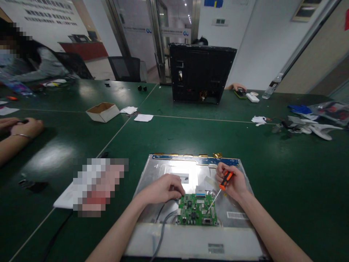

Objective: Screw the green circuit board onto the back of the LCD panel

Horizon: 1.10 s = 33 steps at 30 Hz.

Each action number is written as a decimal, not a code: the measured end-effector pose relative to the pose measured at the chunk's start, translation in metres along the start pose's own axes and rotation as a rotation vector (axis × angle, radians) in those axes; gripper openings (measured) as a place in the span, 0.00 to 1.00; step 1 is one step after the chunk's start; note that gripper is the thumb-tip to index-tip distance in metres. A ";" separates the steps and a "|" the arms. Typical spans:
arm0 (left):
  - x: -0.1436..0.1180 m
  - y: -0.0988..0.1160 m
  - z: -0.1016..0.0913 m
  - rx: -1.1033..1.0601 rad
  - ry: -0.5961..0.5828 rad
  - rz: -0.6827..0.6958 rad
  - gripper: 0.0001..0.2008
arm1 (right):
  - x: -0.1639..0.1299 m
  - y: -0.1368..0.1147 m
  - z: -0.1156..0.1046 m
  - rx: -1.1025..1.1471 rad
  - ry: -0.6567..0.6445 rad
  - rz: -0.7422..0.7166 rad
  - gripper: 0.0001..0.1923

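Right hand (pixel 234 183) clenched around an orange-handled screwdriver (pixel 221 188), shaft angled down-left, tip on the green circuit board (pixel 196 210). Board sits on the metal back of a flat panel (pixel 174 171) lying on the green table (pixel 191 138), near its front edge. Left hand (pixel 163 189) rests at the board's upper-left corner, fingers (pixel 178 190) curled down onto it; can't tell if they grip anything. Grey cable (pixel 163 233) runs off the board's left side. Black case (pixel 200 72) stands upright further back.
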<state>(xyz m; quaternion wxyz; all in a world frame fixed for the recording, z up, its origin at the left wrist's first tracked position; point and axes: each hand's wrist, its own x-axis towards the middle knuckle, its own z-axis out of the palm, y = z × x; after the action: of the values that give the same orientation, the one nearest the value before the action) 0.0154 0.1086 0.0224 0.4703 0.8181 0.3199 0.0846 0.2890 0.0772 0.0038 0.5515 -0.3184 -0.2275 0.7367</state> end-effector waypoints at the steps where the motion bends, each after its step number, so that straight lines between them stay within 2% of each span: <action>1: 0.000 -0.001 0.000 -0.009 -0.003 0.005 0.06 | 0.000 0.000 0.001 0.001 0.007 0.003 0.09; 8: 0.001 -0.001 0.001 -0.053 0.029 -0.066 0.06 | 0.000 -0.007 0.010 0.001 0.104 -0.021 0.16; 14: 0.001 0.002 0.000 -0.089 0.032 -0.081 0.04 | -0.007 -0.013 0.036 -0.014 0.150 -0.059 0.25; 22: 0.001 0.000 -0.001 -0.076 0.032 -0.044 0.05 | -0.009 -0.006 0.079 -0.151 0.146 -0.159 0.19; 28: 0.001 -0.002 0.001 -0.057 0.057 0.005 0.05 | -0.001 0.002 0.101 -0.337 0.163 -0.321 0.17; 33: -0.001 0.001 0.001 -0.029 0.060 0.003 0.06 | 0.000 0.017 0.096 -0.688 0.261 -0.626 0.24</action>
<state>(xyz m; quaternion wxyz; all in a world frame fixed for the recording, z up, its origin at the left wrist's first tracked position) 0.0150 0.1069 0.0225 0.4722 0.8088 0.3315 0.1143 0.2087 0.0741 0.0583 0.6333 -0.4882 -0.4717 0.3715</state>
